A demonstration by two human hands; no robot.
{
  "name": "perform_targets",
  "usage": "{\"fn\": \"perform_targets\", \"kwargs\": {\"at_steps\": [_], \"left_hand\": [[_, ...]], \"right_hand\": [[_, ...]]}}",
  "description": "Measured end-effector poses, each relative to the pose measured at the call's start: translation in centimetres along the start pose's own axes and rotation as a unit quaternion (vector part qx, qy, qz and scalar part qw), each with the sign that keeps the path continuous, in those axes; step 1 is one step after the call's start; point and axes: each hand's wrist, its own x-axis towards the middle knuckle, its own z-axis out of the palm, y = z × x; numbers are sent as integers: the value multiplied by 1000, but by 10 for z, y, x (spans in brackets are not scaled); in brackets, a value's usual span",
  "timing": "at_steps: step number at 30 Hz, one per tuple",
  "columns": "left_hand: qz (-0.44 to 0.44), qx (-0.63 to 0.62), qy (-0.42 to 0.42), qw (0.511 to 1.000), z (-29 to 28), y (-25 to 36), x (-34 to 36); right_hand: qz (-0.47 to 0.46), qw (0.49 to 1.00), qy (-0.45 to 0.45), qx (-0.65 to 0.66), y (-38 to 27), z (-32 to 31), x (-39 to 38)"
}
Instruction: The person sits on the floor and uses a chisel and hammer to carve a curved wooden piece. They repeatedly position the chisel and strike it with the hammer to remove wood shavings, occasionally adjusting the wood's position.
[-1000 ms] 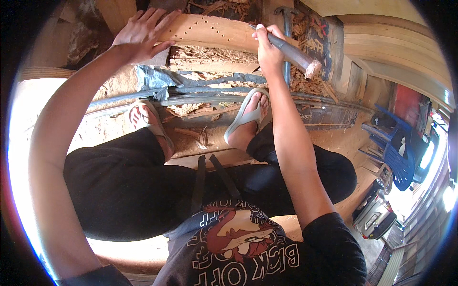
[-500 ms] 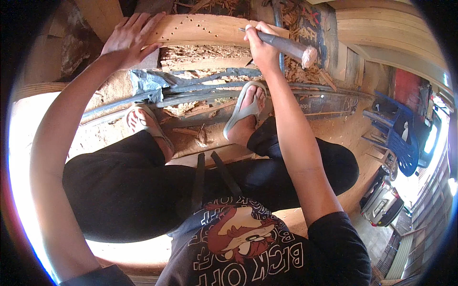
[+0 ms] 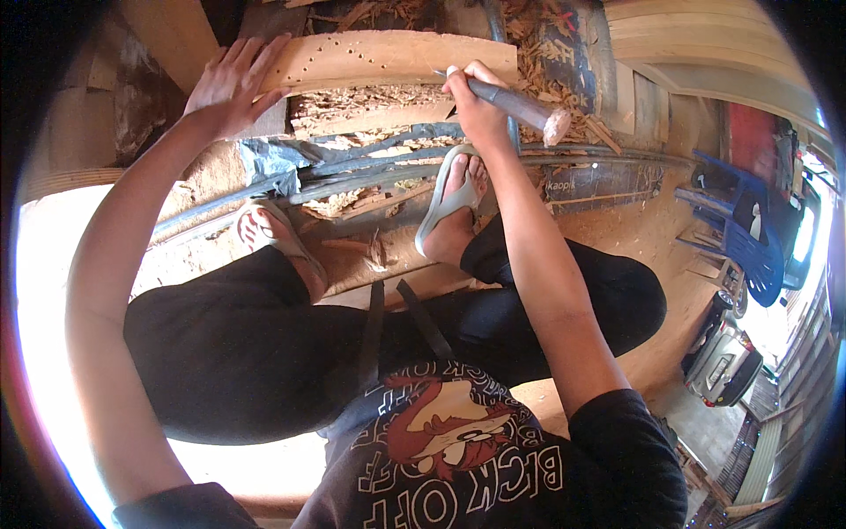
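Right hand closed round chisel, tip over right half of board, long axis left-right; left hand spread on left end.

- Brown floor, across the middle and right of the frame, dusty and pale in places.
- Wood chips, heaped at the upper right of centre.
- Rough-hewn wood, top centre, along the lower edge of a pale board with small holes; what bears the board is hidden.
- Crumpled blue-grey sheet, left of upper centre.
- 2 pale sandals, worn, near the centre.
- Blue chair, right edge.
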Motion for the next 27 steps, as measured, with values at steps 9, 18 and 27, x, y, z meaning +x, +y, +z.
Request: {"fn": "perform_targets", "kwargs": {"at_steps": [9, 18, 27], "left_hand": [[8, -1, 6, 1000, -8, 1, 1], [13, 7, -17, 1000, -11, 1, 3], [9, 11, -1, 1000, -8, 1, 1]], "right_hand": [[-11, 999, -3, -31, 11, 0, 1], [-15, 1000, 13, -9, 11, 0, 1], [16, 1000, -13, 22, 4, -4, 0]]}}
